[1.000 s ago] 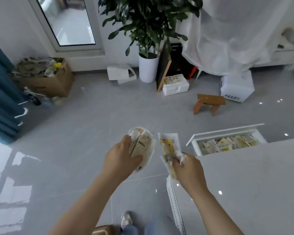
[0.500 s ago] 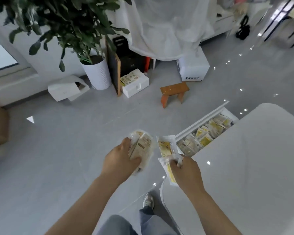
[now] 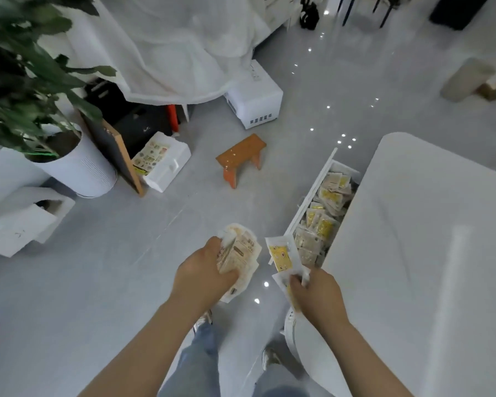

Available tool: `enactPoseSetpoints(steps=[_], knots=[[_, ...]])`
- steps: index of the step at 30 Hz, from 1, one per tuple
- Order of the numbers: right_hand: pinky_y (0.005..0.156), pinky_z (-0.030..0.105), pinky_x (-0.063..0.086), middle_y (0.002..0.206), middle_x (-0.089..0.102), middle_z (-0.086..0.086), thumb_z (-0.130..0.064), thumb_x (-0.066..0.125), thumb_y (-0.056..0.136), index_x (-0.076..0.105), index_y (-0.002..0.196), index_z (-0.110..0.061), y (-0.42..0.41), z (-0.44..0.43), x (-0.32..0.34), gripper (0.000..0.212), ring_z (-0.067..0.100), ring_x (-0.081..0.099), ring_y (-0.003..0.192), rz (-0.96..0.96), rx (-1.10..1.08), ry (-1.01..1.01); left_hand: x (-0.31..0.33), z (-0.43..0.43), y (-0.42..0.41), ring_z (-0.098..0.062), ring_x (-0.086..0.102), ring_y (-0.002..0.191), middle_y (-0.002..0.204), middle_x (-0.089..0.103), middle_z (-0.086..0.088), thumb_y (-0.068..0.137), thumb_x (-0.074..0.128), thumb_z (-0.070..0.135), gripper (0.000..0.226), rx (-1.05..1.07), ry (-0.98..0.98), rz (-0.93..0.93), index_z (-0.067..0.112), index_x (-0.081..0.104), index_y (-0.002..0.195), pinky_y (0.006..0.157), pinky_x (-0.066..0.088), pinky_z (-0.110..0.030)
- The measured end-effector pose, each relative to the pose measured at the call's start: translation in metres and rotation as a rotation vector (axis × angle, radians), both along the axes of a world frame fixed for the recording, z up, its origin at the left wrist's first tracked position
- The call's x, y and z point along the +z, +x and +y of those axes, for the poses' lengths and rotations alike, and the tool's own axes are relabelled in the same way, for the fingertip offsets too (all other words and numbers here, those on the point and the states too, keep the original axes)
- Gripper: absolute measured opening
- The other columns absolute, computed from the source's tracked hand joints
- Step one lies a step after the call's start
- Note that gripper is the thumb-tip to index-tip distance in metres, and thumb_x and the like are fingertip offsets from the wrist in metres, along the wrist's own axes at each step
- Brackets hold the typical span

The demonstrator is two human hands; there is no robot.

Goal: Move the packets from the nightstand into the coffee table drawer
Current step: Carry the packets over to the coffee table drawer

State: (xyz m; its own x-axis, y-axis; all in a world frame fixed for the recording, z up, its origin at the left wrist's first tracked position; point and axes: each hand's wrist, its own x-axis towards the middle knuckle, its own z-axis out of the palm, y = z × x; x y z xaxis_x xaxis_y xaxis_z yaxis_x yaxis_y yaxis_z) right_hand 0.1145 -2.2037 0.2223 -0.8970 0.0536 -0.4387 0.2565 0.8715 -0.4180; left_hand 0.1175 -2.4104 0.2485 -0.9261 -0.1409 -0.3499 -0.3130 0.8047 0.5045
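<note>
Left hand (image 3: pixel 204 270) clutching packet wad (image 3: pixel 238 253), right hand (image 3: pixel 315 293) pinching yellow packets (image 3: pixel 282 255): best lowered well inside open drawer (image 3: pixel 312 193) before letting go

Bright, even light is filling the room. Glare spots are glinting on the glossy grey tiled floor (image 3: pixel 132 270), and a pale streak on the rounded white desk (image 3: pixel 427 224). Motion blur is smearing the green leafy plant (image 3: pixel 20 81); frame edges are bending.
</note>
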Motion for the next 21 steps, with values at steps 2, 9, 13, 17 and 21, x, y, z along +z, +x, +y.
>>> enactPoseSetpoints(steps=[2, 9, 13, 17, 21], knots=[[0.056, 0.028, 0.041, 0.066, 0.056, 0.001, -0.028, 0.049, 0.093, 0.049, 0.062, -0.018, -0.009, -0.018, -0.002, 0.032, 0.017, 0.052, 0.062, -0.013, -0.061, -0.01, -0.003, -0.02, -0.023, -0.018, 0.053, 0.08, 0.09, 0.055, 0.004, 0.079, 0.063, 0.037, 0.043, -0.068, -0.008, 0.005, 0.021, 0.042, 0.113, 0.064, 0.035, -0.027], [0.044, 0.019, 0.028, 0.052, 0.047, -0.005, -0.024, 0.053, 0.088, 0.046, 0.055, -0.02, -0.03, -0.046, -0.014, 0.034, 0.011, 0.045, 0.049, -0.02, -0.404, -0.11, -0.015, -0.049, -0.087, -0.015, 0.055, 0.079, 0.089, 0.056, 0.007, 0.08, 0.063, 0.038, 0.038, -0.3, 0.003, -0.022, 0.025, 0.04, 0.108, 0.06, 0.037, -0.026], [0.045, 0.014, 0.032, 0.055, 0.041, -0.008, -0.018, 0.051, 0.092, 0.064, 0.071, -0.009, -0.042, -0.039, -0.03, 0.026, 0.009, 0.041, 0.054, -0.035, -0.49, -0.137, -0.025, -0.043, -0.121, -0.016, 0.058, 0.081, 0.094, 0.059, 0.007, 0.08, 0.063, 0.038, 0.038, -0.405, 0.004, -0.063, 0.026, 0.04, 0.108, 0.064, 0.045, -0.028], [0.052, 0.006, 0.039, 0.062, 0.057, -0.004, -0.017, 0.051, 0.09, 0.071, 0.081, -0.013, -0.058, -0.025, -0.053, 0.022, 0.003, 0.047, 0.052, 0.005, -0.601, -0.138, -0.037, -0.021, -0.161, -0.018, 0.06, 0.085, 0.101, 0.06, 0.006, 0.08, 0.062, 0.039, 0.039, -0.511, -0.028, -0.09, 0.026, 0.041, 0.11, 0.068, 0.047, -0.029], [0.052, 0.006, 0.039, 0.072, 0.066, 0.0, -0.016, 0.05, 0.089, 0.069, 0.079, -0.016, -0.086, -0.004, -0.074, 0.022, 0.004, 0.052, 0.056, 0.032, -0.709, -0.156, -0.05, 0.012, -0.207, -0.018, 0.06, 0.088, 0.104, 0.061, 0.006, 0.08, 0.063, 0.04, 0.041, -0.615, -0.063, -0.107, 0.025, 0.041, 0.112, 0.07, 0.049, -0.03]])
